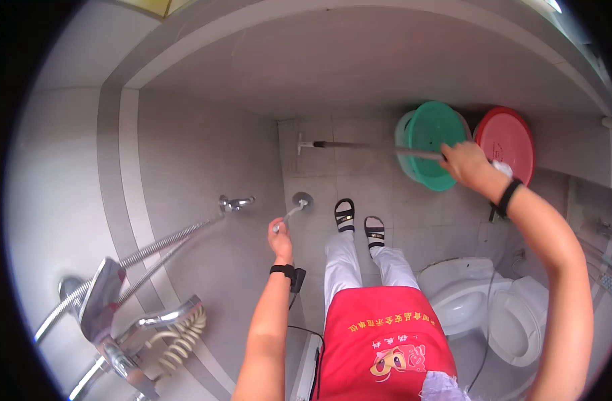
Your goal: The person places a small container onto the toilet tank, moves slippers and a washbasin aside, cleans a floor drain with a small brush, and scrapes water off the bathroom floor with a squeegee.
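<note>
My right hand (465,164) is closed around the upper part of a long-handled floor squeegee (359,146). Its pole stretches left to a narrow T-shaped head (300,144) near the wall corner. Fingers of my left hand (279,240) are wrapped around one end of a short grey-white tube or handle (292,213). The other end of that piece meets a round grey floor fitting (302,199), perhaps a drain; whether it sits inside cannot be made out. Below my right hand is a green basin (430,127), partly covered by the hand and pole.
A red basin (505,130) leans beside the green one. Left, a wall tap (236,203), a metal shower hose (175,237) and a shower mixer (122,357) stick out. A white toilet (520,327) stands at right, near a thin dark cable (488,334). Grey tiles (313,167) cover the floor.
</note>
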`<action>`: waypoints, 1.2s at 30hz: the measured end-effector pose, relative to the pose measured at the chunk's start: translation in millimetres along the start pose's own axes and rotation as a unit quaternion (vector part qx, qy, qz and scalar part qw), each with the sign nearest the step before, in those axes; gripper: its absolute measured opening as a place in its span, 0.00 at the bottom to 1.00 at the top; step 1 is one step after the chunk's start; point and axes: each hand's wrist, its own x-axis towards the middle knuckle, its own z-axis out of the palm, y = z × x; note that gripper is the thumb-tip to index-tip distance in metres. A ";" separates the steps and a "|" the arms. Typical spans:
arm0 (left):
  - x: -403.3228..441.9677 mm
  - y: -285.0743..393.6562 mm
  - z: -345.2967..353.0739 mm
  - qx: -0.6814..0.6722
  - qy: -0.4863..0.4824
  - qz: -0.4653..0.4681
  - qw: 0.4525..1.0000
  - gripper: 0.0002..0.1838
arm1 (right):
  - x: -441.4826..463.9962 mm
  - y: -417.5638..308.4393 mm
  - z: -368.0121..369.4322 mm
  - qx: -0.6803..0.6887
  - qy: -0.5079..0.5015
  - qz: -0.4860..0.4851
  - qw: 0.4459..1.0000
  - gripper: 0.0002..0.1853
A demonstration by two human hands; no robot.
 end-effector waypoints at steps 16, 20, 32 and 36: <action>321.2 -29.9 59.3 0.544 -0.043 0.327 0.771 0.10 | -230.8 -68.4 56.6 0.213 -0.211 0.336 0.893 0.14; 356.7 18.2 84.0 0.776 -0.165 0.313 0.522 0.16 | -236.5 -120.2 66.2 0.216 -0.215 0.349 0.886 0.14; 497.9 34.7 105.4 0.276 -0.104 0.097 0.951 0.23 | -210.7 -146.1 32.5 0.317 -0.262 0.392 0.823 0.15; 437.0 36.4 151.1 0.366 -0.181 0.073 0.910 0.21 | -209.1 -201.2 6.9 0.351 -0.270 0.464 0.767 0.14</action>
